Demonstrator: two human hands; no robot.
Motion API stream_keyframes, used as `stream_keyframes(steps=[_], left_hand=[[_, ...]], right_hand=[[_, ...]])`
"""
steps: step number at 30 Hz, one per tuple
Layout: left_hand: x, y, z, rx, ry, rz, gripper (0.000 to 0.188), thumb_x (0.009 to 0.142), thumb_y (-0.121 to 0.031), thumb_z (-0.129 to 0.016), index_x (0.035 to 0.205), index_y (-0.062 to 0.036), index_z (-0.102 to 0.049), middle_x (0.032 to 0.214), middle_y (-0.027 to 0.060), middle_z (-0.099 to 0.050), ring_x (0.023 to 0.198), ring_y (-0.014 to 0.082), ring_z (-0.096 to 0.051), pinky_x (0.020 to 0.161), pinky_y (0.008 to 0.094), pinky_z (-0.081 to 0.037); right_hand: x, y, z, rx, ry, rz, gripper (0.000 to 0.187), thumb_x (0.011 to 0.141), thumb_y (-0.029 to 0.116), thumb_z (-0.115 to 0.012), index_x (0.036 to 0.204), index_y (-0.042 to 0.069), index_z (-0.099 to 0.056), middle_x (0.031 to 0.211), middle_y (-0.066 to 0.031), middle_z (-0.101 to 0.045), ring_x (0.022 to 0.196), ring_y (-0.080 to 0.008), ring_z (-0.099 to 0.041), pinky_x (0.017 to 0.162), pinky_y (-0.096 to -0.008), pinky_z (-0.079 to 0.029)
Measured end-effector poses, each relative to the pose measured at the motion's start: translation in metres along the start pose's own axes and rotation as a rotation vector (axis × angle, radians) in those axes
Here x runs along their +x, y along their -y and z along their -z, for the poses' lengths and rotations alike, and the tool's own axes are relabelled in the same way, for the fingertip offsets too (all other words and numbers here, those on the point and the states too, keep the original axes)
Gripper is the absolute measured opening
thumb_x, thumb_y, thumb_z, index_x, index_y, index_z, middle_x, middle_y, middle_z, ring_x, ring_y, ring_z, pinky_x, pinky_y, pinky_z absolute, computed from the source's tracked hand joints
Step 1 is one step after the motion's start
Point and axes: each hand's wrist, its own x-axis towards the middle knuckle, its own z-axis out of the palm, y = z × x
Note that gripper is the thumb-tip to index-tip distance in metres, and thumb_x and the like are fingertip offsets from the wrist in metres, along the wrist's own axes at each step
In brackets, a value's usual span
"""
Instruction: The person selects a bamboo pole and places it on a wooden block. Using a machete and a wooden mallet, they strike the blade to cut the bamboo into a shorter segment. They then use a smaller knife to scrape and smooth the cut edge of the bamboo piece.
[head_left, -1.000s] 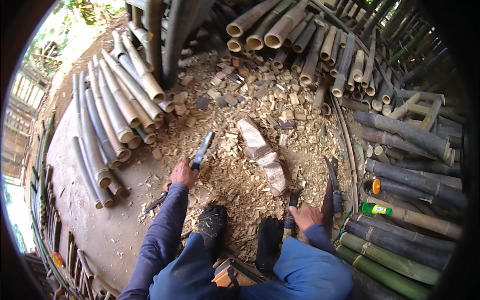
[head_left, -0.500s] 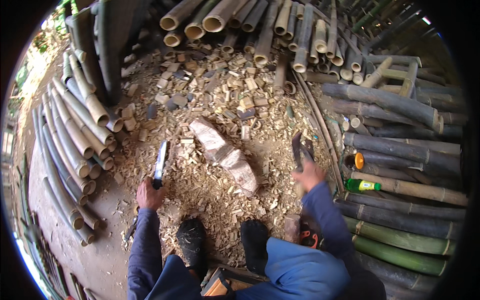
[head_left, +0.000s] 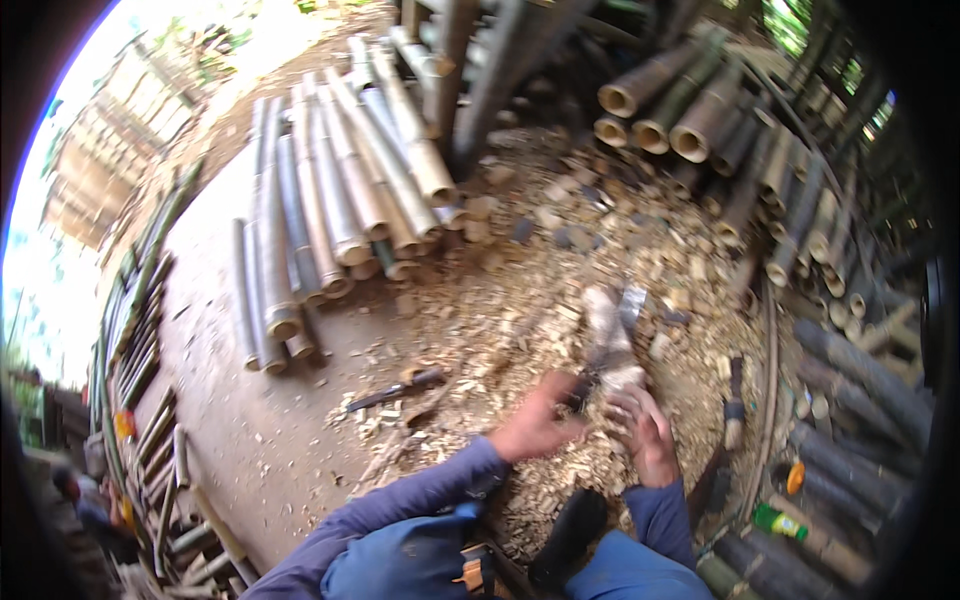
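My left hand [head_left: 535, 425] is shut on a knife whose dark handle [head_left: 580, 390] shows beside the fingers; its shiny blade [head_left: 632, 300] points away from me over a pale wood block [head_left: 603, 335]. The block lies blurred on the chip-strewn ground. My right hand [head_left: 650, 440] rests on the block's near end, fingers curled against it. Whether it grips the block I cannot tell. A dark-handled tool [head_left: 735, 400] lies on the chips just right of that hand.
A second knife [head_left: 395, 390] lies on the ground to the left. Pale bamboo poles [head_left: 330, 220] are piled at left, cut bamboo ends [head_left: 680, 110] stacked at top right, dark poles [head_left: 860, 400] at right. A green bottle [head_left: 780, 520] lies near them. A person [head_left: 85, 500] crouches at lower left.
Both hands have come together at the wood block. My right hand has let go of the dark tool, which now lies on the chips. The view has swung left.
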Motion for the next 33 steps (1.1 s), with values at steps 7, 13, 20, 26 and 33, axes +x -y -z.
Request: stream_keyframes(steps=[7,13,20,26,33], left_hand=[[-0.020,-0.025,0.071,0.161,-0.234,-0.089,0.052,0.091,-0.016,-0.072,0.139,-0.0067,-0.055,0.134,0.0159,-0.054,0.125,0.0296,-0.056,0.106,0.0400,-0.052],[-0.098,0.003,0.206,0.434,-1.316,-0.211,0.032,0.083,0.000,-0.063,0.113,-0.0087,-0.068,0.110,0.0060,-0.064,0.093,0.0160,-0.063,0.069,0.0294,-0.055],[-0.261,0.155,0.435,0.482,-1.943,0.730,0.057,0.079,-0.023,-0.078,0.123,0.0062,-0.058,0.118,0.0231,-0.065,0.111,0.0320,-0.064,0.098,0.0405,-0.050],[-0.280,0.251,0.499,0.296,-1.550,0.923,0.082,0.072,-0.036,-0.081,0.131,0.0122,-0.052,0.131,0.0298,-0.062,0.124,0.0380,-0.061,0.105,0.0399,-0.047],[-0.305,0.269,0.545,0.072,-1.666,0.700,0.096,0.072,-0.034,-0.093,0.133,0.0166,-0.039,0.120,0.0291,-0.064,0.113,0.0316,-0.065,0.094,0.0407,-0.054]], right_hand=[[-0.016,-0.036,0.051,-0.279,-0.678,0.023,0.021,0.102,0.027,-0.061,0.112,0.009,-0.062,0.064,0.0014,-0.051,0.045,-0.0102,-0.048,0.038,-0.0267,-0.038],[-0.049,-0.100,0.146,-1.449,-0.856,-0.337,0.068,0.099,0.014,-0.060,0.159,0.004,-0.032,0.135,-0.0281,-0.053,0.129,-0.0429,-0.051,0.112,-0.0461,-0.039],[-0.053,-0.116,0.133,-1.634,-0.822,-0.412,0.068,0.098,0.015,-0.060,0.157,-0.001,-0.030,0.148,-0.0287,-0.042,0.138,-0.0446,-0.043,0.113,-0.0479,-0.040],[-0.057,-0.113,0.165,-1.637,-0.765,-0.402,0.069,0.099,0.016,-0.059,0.156,-0.005,-0.027,0.146,-0.0288,-0.043,0.136,-0.0452,-0.045,0.111,-0.0482,-0.042],[-0.035,-0.110,0.151,-1.489,-0.660,-0.524,0.070,0.100,0.017,-0.056,0.158,-0.005,-0.023,0.159,-0.0279,-0.033,0.142,-0.0443,-0.041,0.116,-0.0449,-0.039]])
